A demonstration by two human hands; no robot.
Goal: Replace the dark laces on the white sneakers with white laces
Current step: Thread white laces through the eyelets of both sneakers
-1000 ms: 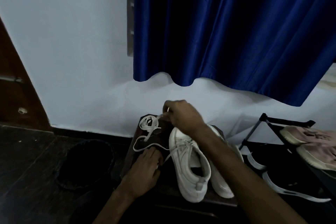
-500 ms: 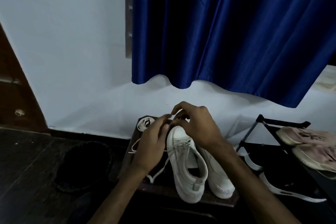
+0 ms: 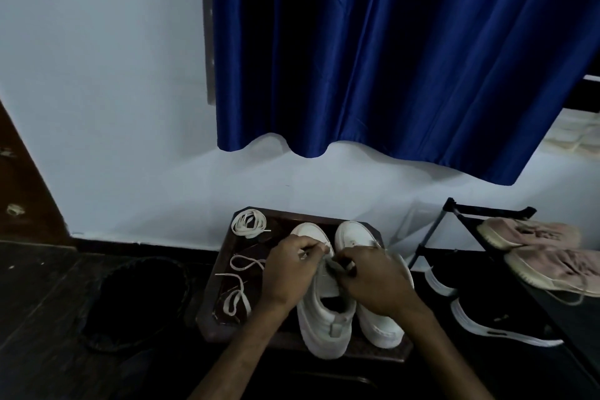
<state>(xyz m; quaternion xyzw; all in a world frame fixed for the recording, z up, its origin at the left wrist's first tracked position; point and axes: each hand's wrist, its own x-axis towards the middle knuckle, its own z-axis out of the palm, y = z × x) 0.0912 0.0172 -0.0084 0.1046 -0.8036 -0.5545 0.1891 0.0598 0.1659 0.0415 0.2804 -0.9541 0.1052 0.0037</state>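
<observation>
Two hands work over the sneaker, which stands heel nearest on the counter. Left hand and right hand meet above its tongue, at 12 o'clock from the heel. Each grip is closed in a pinch, apparently on the white lace at the eyelets, though blur hides the exact hold. The other sneaker stands touching the first at its 3 o'clock, both toes toward the wall. Slack of the lace lies in loops on the counter at 9 o'clock of the sneaker. A spare lace, coiled, sits in the counter's 11 o'clock corner. No dark lace can be made out.

Assessment: the lace is light, limp and flat. It will not push through an eyelet, so it is best pinched close behind its stiff tip, fed, then drawn. The slack may twist or snag. The sneaker is light and likely to slide or tip under a pull, so steady it at the upper beside the eyelets.

Beyond, a rack with shoes stands at 3 o'clock, and a curtain hangs at 12 o'clock.
</observation>
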